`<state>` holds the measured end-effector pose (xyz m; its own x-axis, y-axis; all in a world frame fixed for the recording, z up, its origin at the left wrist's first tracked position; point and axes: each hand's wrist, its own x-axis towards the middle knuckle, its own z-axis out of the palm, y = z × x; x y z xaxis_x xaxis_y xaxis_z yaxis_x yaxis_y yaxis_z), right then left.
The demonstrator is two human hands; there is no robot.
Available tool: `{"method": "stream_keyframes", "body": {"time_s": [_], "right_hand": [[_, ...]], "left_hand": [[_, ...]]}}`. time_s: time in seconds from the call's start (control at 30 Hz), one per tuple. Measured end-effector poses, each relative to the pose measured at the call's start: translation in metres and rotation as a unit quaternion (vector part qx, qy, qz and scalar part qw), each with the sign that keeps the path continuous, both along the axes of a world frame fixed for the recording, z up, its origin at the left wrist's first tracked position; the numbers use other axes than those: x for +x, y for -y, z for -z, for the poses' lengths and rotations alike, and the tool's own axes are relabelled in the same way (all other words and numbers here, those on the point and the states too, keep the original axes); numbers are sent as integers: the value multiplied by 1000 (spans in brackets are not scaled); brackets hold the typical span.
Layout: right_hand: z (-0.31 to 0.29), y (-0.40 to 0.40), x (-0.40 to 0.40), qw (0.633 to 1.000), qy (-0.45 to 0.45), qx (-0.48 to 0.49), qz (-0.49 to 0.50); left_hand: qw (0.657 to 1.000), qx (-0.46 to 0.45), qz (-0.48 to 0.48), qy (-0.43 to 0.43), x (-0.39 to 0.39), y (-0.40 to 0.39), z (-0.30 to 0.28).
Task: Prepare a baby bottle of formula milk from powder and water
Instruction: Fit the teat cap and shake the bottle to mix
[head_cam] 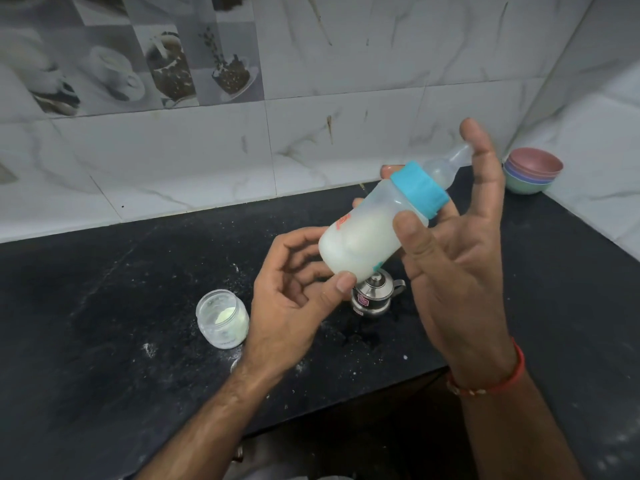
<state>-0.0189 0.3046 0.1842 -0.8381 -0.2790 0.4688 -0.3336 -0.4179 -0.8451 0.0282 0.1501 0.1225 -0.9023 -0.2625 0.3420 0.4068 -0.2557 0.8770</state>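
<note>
A translucent baby bottle (367, 233) with a blue collar and clear teat is tilted above the black counter, teat pointing up and right, white milk pooled at its base. My right hand (457, 265) grips it near the collar, thumb on the front, fingers behind, index finger raised by the teat. My left hand (294, 299) holds the bottle's base with thumb and curled fingers. A small open glass jar (223, 318) with a little pale powder inside stands on the counter left of my left hand.
A small lidded steel pot (374, 296) stands on the counter right under the bottle. Stacked coloured bowls (531, 171) sit in the back right corner. Powder specks dot the black counter (104, 306), whose front edge steps back near my right wrist. Tiled walls rise behind and right.
</note>
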Motion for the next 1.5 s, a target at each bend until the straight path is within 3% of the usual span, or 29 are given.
{"method": "stream_keyframes", "body": {"time_s": [0.23,0.67,0.8,0.9,1.0,1.07,1.13,1.2,1.33,1.4,1.5], "right_hand": [[7,1,3,999,-35,-4,-13],[13,-1,1,999,-2,-23,-26],[17,-4,-2,1000,11,15,-8],[20,-4,-9,998,10,62,20],[21,-2,-10,991,-23,101,84],[18,0,-3,981,-84,81,153],[23,3,3,946,-181,75,259],[52,4,-4,899,-245,140,334],[98,10,-7,930,-71,322,163],[87,14,3,933,-83,290,195],[64,17,13,917,-207,156,304]], "left_hand": [[1000,-15,-15,-23,-2,1,5],[997,-37,-42,-46,-8,2,9],[997,-46,-49,-33,-8,2,11],[998,-59,-35,16,-8,3,12],[990,-126,-19,54,-12,12,19],[983,-168,-35,64,-16,21,25],[978,-180,-70,74,-17,27,30],[975,-176,-111,81,-17,32,34],[966,-169,-172,98,-19,40,41],[963,-175,-178,104,-19,43,44],[960,-183,-182,110,-17,43,48]]}}
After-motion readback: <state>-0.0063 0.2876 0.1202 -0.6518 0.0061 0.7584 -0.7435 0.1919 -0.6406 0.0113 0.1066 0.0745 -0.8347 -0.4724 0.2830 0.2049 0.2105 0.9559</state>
